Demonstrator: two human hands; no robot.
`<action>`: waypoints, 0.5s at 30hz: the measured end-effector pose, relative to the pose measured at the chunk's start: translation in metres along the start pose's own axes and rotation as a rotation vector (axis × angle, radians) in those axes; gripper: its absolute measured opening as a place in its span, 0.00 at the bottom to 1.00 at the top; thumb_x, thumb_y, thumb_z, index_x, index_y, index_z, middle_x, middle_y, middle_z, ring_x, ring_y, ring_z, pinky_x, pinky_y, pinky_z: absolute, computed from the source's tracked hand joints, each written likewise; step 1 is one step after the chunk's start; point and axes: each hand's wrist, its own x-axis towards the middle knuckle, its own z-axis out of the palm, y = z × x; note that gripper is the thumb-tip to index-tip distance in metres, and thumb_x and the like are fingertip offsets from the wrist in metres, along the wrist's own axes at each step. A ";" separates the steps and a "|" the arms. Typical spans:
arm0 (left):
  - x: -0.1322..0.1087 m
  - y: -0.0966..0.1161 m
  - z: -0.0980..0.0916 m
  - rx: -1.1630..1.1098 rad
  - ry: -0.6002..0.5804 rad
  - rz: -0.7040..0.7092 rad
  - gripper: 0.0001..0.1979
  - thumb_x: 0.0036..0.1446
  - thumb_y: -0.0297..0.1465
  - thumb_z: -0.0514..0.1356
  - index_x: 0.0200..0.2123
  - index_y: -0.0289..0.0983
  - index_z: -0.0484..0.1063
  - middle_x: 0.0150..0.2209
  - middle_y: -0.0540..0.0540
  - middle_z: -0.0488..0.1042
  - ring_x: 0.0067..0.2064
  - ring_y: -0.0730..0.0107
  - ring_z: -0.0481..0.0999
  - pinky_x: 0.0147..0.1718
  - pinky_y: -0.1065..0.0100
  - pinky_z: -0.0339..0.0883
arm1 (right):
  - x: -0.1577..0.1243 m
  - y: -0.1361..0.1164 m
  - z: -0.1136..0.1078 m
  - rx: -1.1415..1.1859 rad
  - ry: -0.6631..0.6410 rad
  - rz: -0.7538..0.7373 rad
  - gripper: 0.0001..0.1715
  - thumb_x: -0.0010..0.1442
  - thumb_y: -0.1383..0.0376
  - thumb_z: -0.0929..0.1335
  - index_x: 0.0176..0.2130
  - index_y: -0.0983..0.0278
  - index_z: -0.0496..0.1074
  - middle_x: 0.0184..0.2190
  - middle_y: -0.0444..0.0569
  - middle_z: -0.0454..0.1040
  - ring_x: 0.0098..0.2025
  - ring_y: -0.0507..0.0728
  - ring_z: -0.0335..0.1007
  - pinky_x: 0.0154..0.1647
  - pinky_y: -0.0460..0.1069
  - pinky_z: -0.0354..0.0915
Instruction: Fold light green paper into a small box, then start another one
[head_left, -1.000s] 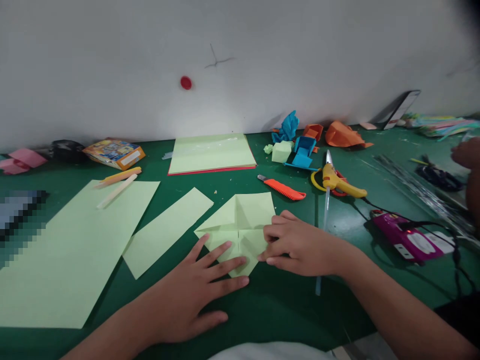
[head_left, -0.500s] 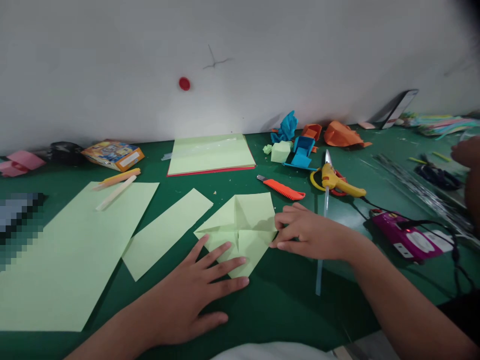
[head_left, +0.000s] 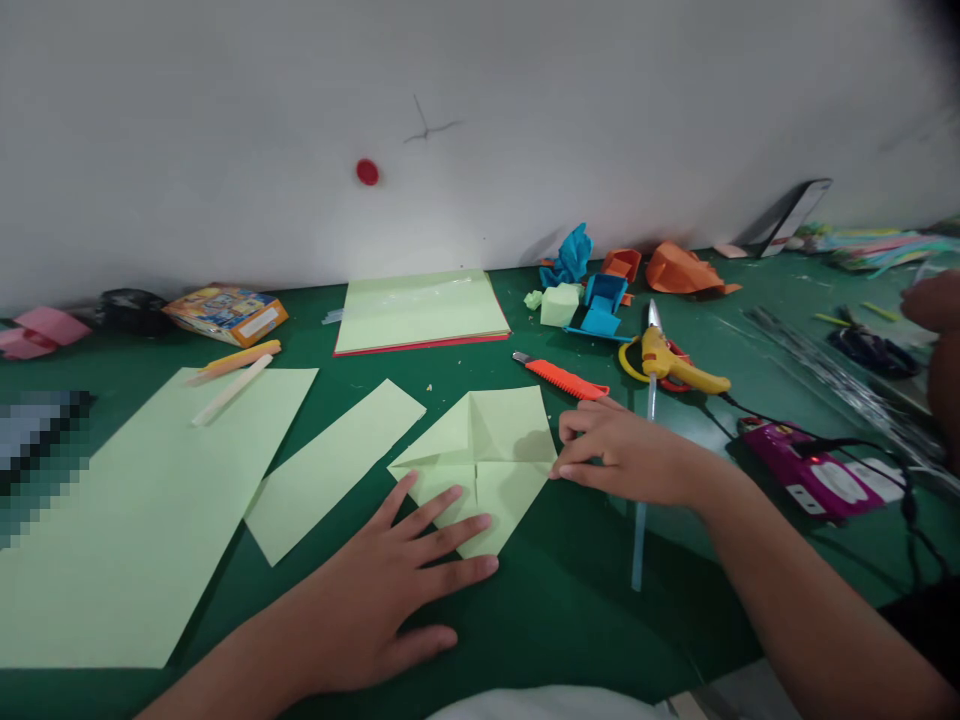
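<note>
In the middle of the green table lies a pale green folded paper (head_left: 510, 425), its creases meeting near the centre and its flaps turned inward. My left hand (head_left: 412, 565) rests flat with fingers spread, several fingertips pressing the paper's lower left part. My right hand (head_left: 630, 450) is closed, its curled fingers pinching the paper's right corner. To the left is a pale green paper strip (head_left: 337, 470). An orange utility knife (head_left: 562, 378) lies just beyond my right hand.
A large green sheet (head_left: 142, 530) lies at left. Behind are a paper stack (head_left: 424, 310) and blue paper pieces (head_left: 604, 310). At right sit a yellow glue gun (head_left: 679, 368) with scissors, a magenta box (head_left: 814, 470) with cables, and another person's hand (head_left: 934, 305).
My right hand has shifted slightly up and to the right at the folded paper's corner. My left hand stays in place on the paper.
</note>
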 end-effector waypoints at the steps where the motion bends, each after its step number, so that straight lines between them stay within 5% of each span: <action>1: 0.000 0.000 0.000 -0.004 0.004 0.003 0.35 0.67 0.38 0.60 0.73 0.56 0.52 0.75 0.53 0.53 0.75 0.48 0.50 0.72 0.36 0.32 | 0.000 0.001 0.000 -0.001 0.003 0.004 0.20 0.73 0.53 0.64 0.42 0.55 0.84 0.39 0.49 0.72 0.43 0.59 0.66 0.49 0.57 0.56; 15: 0.000 -0.001 -0.001 -0.048 0.011 -0.005 0.35 0.67 0.39 0.61 0.73 0.57 0.52 0.74 0.53 0.55 0.75 0.47 0.51 0.72 0.35 0.30 | 0.000 0.005 -0.001 0.020 0.039 0.023 0.19 0.72 0.55 0.64 0.40 0.57 0.83 0.39 0.50 0.73 0.42 0.59 0.66 0.49 0.57 0.57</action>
